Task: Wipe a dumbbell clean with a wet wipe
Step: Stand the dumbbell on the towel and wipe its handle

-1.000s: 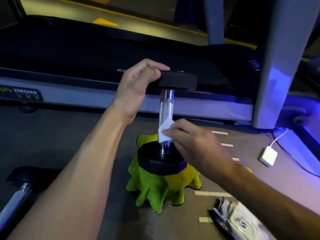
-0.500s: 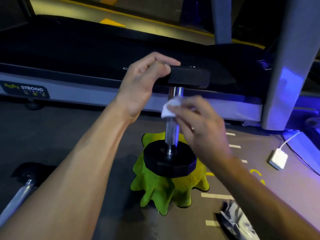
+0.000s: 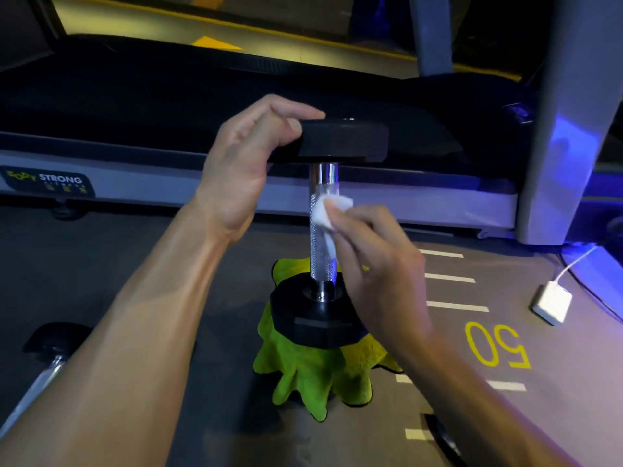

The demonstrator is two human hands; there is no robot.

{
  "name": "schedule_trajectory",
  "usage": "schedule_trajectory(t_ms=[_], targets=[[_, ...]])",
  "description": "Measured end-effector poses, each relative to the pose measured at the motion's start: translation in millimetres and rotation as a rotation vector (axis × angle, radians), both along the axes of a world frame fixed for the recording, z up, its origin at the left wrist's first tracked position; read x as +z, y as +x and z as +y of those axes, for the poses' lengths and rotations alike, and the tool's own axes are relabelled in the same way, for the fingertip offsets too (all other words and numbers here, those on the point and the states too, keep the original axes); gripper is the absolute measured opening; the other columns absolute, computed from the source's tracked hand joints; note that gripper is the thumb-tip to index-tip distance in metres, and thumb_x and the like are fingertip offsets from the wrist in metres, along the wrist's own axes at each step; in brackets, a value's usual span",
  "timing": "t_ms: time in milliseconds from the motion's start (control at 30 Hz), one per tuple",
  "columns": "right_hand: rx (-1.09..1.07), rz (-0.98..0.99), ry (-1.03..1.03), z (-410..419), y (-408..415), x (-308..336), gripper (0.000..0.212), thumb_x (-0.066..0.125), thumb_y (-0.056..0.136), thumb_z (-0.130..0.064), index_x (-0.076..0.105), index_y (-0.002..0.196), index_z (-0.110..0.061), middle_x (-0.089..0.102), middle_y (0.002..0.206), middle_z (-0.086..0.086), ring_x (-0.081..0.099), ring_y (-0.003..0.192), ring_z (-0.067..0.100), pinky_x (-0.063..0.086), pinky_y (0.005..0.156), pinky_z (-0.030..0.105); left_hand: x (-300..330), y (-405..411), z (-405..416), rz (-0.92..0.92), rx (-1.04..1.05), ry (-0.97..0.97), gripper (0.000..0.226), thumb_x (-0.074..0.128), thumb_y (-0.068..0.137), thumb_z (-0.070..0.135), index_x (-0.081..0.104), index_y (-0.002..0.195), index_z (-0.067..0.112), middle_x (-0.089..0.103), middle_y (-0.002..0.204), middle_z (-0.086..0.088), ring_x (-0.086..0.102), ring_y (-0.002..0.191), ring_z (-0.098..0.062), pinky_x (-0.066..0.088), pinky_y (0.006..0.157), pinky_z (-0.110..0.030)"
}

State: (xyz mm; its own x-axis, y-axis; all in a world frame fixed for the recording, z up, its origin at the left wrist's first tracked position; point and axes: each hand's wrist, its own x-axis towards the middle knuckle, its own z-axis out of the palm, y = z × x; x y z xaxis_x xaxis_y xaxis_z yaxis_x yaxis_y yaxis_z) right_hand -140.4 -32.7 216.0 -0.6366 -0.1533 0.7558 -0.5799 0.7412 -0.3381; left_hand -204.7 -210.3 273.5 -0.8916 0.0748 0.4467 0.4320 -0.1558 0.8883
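We cannot see the part of the dumbbell (image 3: 323,227) handle behind the wet wipe (image 3: 324,214) and the right hand (image 3: 374,261) fingers. Green cloth (image 3: 317,375) partly hidden under the lower weight. Second dumbbell (image 3: 43,358) cut off at the left edge. Dark packet (image 3: 441,436) cut off at the bottom; contents unreadable. Small print on the treadmill label (image 3: 47,182) too blurred.

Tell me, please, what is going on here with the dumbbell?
A person is cleaning a dumbbell that stands on end on a green cloth on the floor. The left hand grips the upper weight head to steady it. The right hand presses a white wet wipe against the upper half of the metal handle. The lower head shows no wipe on it.
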Motion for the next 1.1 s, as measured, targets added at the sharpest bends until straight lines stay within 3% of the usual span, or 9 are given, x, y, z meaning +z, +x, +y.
schedule_trajectory(t_ms=[167, 267, 333, 533, 733, 867, 933, 1033, 1100], targets=[[0.014, 0.071, -0.121, -1, -18, 24, 0.011, 0.070, 0.097, -0.008, 0.077, 0.105, -0.008, 0.057, 0.093, -0.002, 0.052, 0.078, 0.002, 0.041, 0.070, 0.011, 3, 4, 3, 0.022, -0.019, -0.028, 0.024, 0.057, 0.078, 0.034, 0.079, 0.087, 0.034, 0.073, 0.109, -0.009, 0.065, 0.106, -0.019, 0.049, 0.094, -0.033], [0.051, -0.006, -0.035, 6, -6, 8, 0.017, 0.070, 0.092, 0.002, 0.076, 0.107, -0.005, 0.064, 0.101, -0.002, 0.054, 0.092, -0.004, 0.042, 0.083, 0.007, 2, 6, 1, 0.039, 0.015, -0.068, 0.013, 0.066, 0.083, 0.037, 0.073, 0.091, 0.029, 0.072, 0.109, -0.009, 0.064, 0.104, -0.017, 0.049, 0.095, -0.034], [0.049, -0.051, 0.021, 22, -3, 4, 0.018, 0.071, 0.089, 0.005, 0.076, 0.101, -0.007, 0.069, 0.099, -0.001, 0.059, 0.091, 0.001, 0.049, 0.082, 0.014, 1, 10, 1, 0.075, 0.059, -0.135, 0.019, 0.076, 0.084, 0.040, 0.068, 0.095, 0.027, 0.073, 0.109, -0.013, 0.065, 0.100, -0.015, 0.052, 0.093, -0.034], [0.001, -0.088, -0.327, 23, -11, 31, 0.011, 0.068, 0.093, -0.004, 0.074, 0.097, -0.013, 0.070, 0.091, -0.002, 0.069, 0.083, 0.011, 0.059, 0.073, 0.033, 7, 18, 5, 0.133, 0.043, -0.202, 0.024, 0.078, 0.087, 0.036, 0.066, 0.102, 0.023, 0.072, 0.117, -0.021, 0.068, 0.102, -0.019, 0.057, 0.093, -0.041], [0.016, -0.019, -0.240, 1, 5, 16, 0.018, 0.071, 0.092, 0.000, 0.078, 0.108, -0.005, 0.075, 0.108, -0.001, 0.071, 0.099, 0.008, 0.058, 0.087, 0.027, 8, 21, 2, 0.153, 0.044, -0.244, 0.024, 0.074, 0.089, 0.038, 0.065, 0.105, 0.023, 0.070, 0.120, -0.023, 0.068, 0.108, -0.036, 0.054, 0.098, -0.055], [0.006, 0.107, -0.187, -4, -2, 15, 0.018, 0.071, 0.093, 0.000, 0.078, 0.110, -0.002, 0.074, 0.116, 0.005, 0.069, 0.109, 0.010, 0.053, 0.098, 0.023, 8, 21, 0, 0.144, 0.033, -0.240, 0.024, 0.074, 0.090, 0.036, 0.065, 0.106, 0.020, 0.068, 0.119, -0.026, 0.066, 0.102, -0.023, 0.055, 0.096, -0.052], [0.002, 0.075, -0.116, 3, 1, 5, 0.019, 0.073, 0.092, 0.000, 0.077, 0.110, -0.002, 0.074, 0.118, 0.007, 0.069, 0.111, 0.012, 0.053, 0.101, 0.025, 7, 19, -2, 0.135, 0.040, -0.234, 0.025, 0.074, 0.091, 0.037, 0.065, 0.107, 0.020, 0.069, 0.120, -0.025, 0.068, 0.105, -0.030, 0.054, 0.098, -0.055], [0.067, -0.044, -0.007, 18, 17, -11, 0.017, 0.075, 0.087, 0.003, 0.078, 0.100, -0.007, 0.075, 0.107, 0.004, 0.070, 0.099, 0.012, 0.055, 0.091, 0.022, 4, 14, -5, 0.128, 0.056, -0.229, 0.024, 0.074, 0.091, 0.038, 0.066, 0.107, 0.021, 0.070, 0.119, -0.025, 0.064, 0.112, -0.045, 0.050, 0.101, -0.060], [0.124, -0.149, 0.059, 31, 20, -8, 0.014, 0.071, 0.088, -0.001, 0.076, 0.096, -0.012, 0.074, 0.098, -0.004, 0.069, 0.086, 0.011, 0.055, 0.078, 0.028, 3, 11, -6, 0.129, 0.056, -0.227, 0.023, 0.074, 0.091, 0.039, 0.066, 0.106, 0.022, 0.069, 0.119, -0.026, 0.066, 0.108, -0.040, 0.049, 0.102, -0.060]])
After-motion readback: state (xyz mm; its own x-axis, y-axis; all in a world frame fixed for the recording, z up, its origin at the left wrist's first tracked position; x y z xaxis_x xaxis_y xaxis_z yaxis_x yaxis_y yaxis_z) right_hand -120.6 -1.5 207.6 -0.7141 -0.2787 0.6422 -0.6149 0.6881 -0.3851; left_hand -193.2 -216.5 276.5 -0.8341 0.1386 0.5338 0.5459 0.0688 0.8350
